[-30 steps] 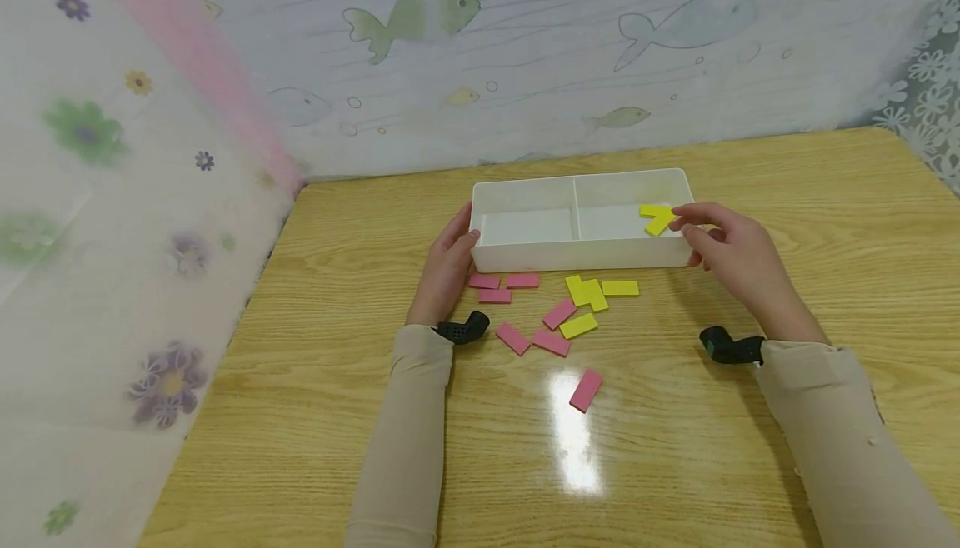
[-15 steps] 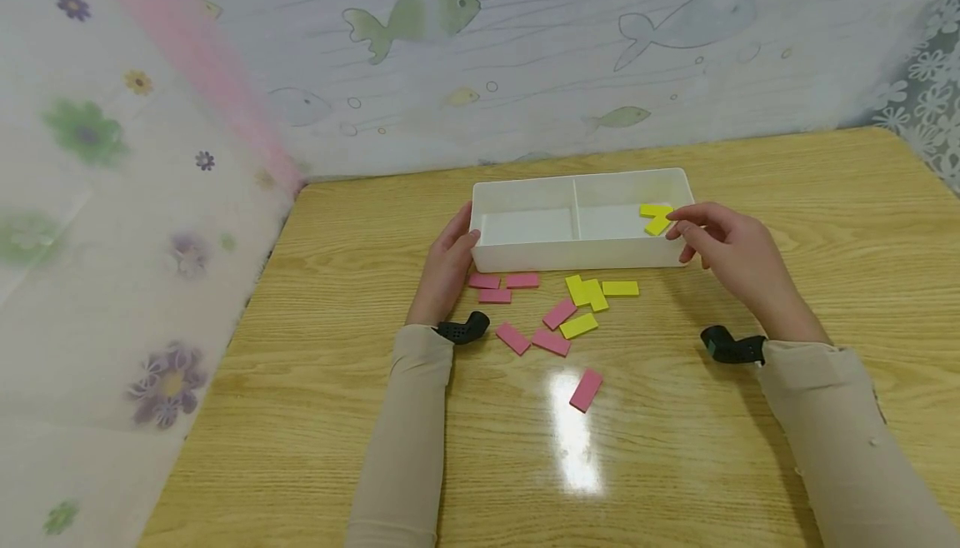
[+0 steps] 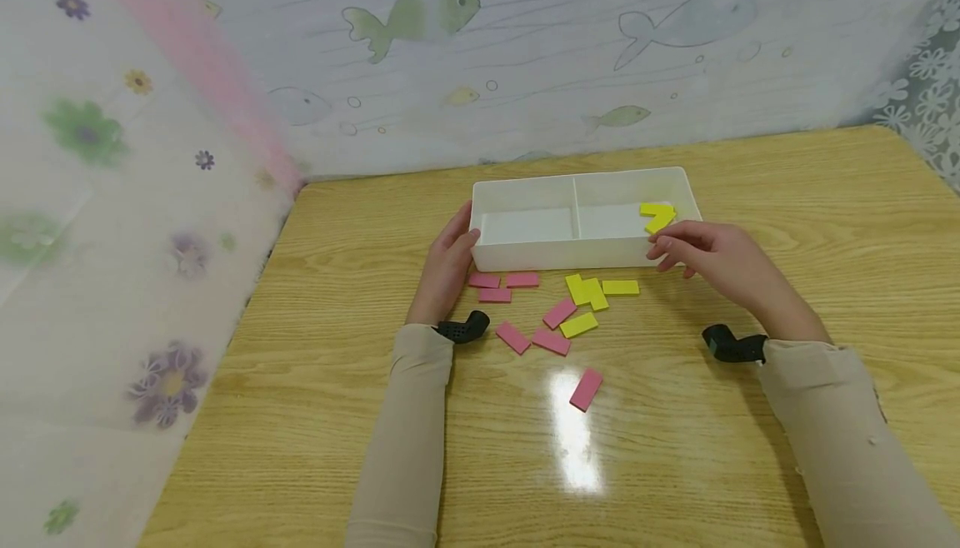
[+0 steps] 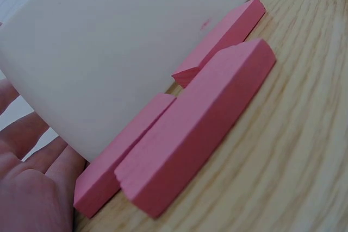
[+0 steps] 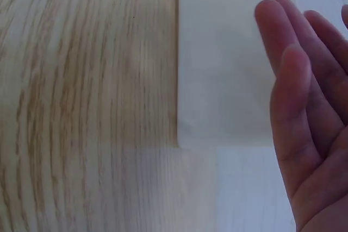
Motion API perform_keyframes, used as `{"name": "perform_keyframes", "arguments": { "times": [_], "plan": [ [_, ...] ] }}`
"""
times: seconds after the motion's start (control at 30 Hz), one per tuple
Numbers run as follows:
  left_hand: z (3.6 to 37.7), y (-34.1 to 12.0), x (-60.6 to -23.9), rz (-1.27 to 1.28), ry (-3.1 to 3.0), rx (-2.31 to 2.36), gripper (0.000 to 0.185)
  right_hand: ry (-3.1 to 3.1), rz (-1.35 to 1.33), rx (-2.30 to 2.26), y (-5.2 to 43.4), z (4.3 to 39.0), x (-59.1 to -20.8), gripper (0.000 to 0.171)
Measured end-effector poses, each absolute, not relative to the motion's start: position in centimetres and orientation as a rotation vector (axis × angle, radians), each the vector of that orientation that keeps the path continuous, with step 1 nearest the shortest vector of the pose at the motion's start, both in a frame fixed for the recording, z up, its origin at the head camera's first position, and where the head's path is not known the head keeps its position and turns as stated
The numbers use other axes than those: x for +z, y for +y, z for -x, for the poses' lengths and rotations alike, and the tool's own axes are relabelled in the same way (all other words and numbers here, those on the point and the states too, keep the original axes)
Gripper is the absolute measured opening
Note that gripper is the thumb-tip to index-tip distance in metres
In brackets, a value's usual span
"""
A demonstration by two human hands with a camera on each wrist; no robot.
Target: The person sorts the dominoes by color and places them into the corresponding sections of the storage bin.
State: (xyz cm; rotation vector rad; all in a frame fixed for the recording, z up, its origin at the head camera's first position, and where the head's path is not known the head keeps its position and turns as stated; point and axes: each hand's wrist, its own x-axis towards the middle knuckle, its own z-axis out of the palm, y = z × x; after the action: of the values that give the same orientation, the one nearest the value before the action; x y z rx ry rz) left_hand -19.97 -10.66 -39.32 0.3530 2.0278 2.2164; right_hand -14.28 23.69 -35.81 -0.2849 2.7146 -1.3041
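A white two-compartment box [image 3: 525, 256] stands on the table. My left hand [image 3: 444, 269] grips its left end, thumb at the front corner and fingers along the end wall, seen also in the left wrist view. Over the box's front right edge hovers my right hand [image 3: 720, 265], its fingers loosely bent and holding nothing. Yellow blocks [image 3: 658, 218] lie in the right compartment, partly hidden by the front wall. In front of the box are several pink blocks [image 3: 513, 337] and several yellow blocks [image 3: 620, 287]. Three pink blocks [image 4: 196, 129] lie close by the left hand.
One pink block [image 3: 586, 389] lies apart, nearer the person. The wooden table [image 3: 315, 348] ends at a wall covering with fish [image 3: 431, 11] behind, and a flowered sheet [image 3: 97, 281] hangs on the left. Black wrist cameras [image 3: 731, 344] stick out from both wrists.
My right hand has moved away from the yellow blocks in the right compartment, back towards the person and slightly left, to the front edge. My left hand and the loose blocks have stayed put.
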Motion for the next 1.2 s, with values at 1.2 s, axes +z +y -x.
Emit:
{"name": "perform_keyframes", "arguments": {
  "times": [1.2],
  "plan": [
    [19.9,-10.6,-39.3,-0.338,1.99,2.241,0.05,2.727,0.561,-0.767,20.8,14.4,-37.9,0.025]
  ]
}}
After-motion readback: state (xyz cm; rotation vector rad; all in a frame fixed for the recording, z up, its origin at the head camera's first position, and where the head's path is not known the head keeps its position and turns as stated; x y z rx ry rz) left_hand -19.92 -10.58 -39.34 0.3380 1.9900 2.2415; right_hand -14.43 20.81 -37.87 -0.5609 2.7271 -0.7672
